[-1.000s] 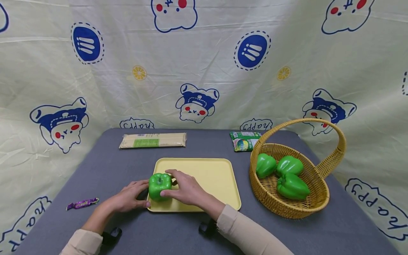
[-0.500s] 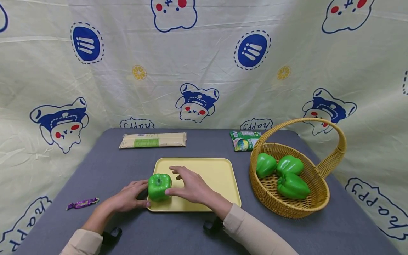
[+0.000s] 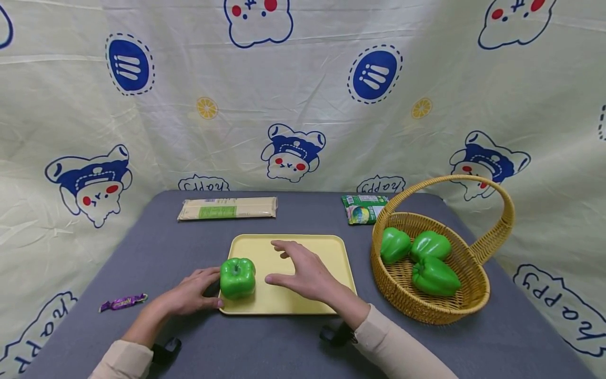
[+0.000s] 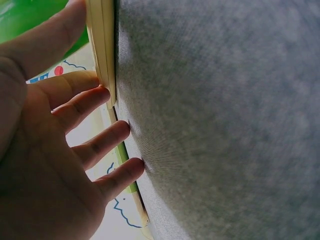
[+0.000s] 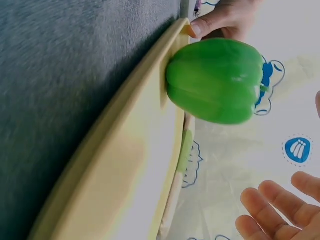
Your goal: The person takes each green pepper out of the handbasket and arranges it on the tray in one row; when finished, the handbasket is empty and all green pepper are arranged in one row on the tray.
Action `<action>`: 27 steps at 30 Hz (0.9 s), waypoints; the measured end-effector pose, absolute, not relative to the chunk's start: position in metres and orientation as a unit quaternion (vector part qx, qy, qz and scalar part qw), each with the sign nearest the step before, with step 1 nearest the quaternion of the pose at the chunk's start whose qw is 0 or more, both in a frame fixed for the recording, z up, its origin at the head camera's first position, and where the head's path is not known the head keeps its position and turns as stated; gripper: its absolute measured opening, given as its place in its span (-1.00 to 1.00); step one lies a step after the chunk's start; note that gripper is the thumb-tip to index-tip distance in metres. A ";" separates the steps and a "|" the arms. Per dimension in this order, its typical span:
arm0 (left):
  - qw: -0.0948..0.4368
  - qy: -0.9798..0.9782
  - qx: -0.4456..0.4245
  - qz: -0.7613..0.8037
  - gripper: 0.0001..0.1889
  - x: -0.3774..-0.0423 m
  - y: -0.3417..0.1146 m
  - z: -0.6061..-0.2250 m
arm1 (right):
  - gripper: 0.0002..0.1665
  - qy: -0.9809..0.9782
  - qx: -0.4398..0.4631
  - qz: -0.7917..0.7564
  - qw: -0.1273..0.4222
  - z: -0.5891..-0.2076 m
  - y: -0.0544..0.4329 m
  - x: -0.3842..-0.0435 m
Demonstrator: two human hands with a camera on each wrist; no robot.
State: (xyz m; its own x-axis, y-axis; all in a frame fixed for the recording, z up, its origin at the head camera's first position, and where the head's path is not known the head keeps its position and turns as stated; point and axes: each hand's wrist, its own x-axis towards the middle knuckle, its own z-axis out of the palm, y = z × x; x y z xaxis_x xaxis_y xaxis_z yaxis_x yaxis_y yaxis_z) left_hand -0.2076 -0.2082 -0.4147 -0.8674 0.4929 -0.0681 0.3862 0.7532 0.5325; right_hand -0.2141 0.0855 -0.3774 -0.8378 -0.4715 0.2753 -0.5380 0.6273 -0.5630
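Note:
A green bell pepper (image 3: 238, 278) stands upright on the left end of a pale yellow tray (image 3: 303, 263). At the tray's left edge, my left hand (image 3: 193, 292) has its fingers spread; in the left wrist view its thumb and fingertips (image 4: 102, 94) touch the tray rim and the cloth. Over the middle of the tray hovers my right hand (image 3: 305, 271), thumb and fingers apart, holding nothing. The right wrist view shows a gap between those fingers (image 5: 280, 205) and the pepper.
A wicker basket (image 3: 480, 292) with a tall handle holds several green bell peppers (image 3: 435, 276) at the right. Behind the tray lie a long beige packet (image 3: 227, 209) and a green packet (image 3: 363, 209). A purple-wrapped candy (image 3: 123, 302) lies at the left.
My right hand has let go of the bell pepper and moved right, its fingers spreading. The left hand has stayed by the tray's edge.

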 end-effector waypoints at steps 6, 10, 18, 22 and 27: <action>0.107 0.931 0.230 0.262 -0.20 -0.207 -0.207 -0.414 | -0.13 -0.899 0.276 0.331 0.078 -0.373 0.103 -0.211; 0.101 0.931 0.234 0.260 -0.21 -0.207 -0.207 -0.413 | -0.13 -0.899 0.266 0.336 0.090 -0.369 0.116 -0.208; 0.100 0.931 0.235 0.261 -0.23 -0.206 -0.207 -0.412 | -0.17 -0.904 0.243 0.332 0.116 -0.366 0.142 -0.200; 0.108 0.930 0.229 0.265 -0.23 -0.206 -0.206 -0.413 | -0.16 -0.904 0.233 0.334 0.127 -0.364 0.157 -0.196; 0.110 0.930 0.228 0.266 -0.23 -0.206 -0.206 -0.413 | -0.15 -0.905 0.227 0.329 0.148 -0.362 0.174 -0.192</action>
State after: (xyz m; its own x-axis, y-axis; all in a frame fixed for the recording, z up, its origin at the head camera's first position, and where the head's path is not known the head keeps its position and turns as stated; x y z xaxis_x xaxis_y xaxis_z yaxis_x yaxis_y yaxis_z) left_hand -0.2062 -0.2063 -0.4134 -0.8721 0.4822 -0.0832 0.3652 0.7546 0.5451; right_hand -0.1918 0.1745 -0.3617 -0.8532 -0.3131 0.4171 -0.5080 0.6804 -0.5282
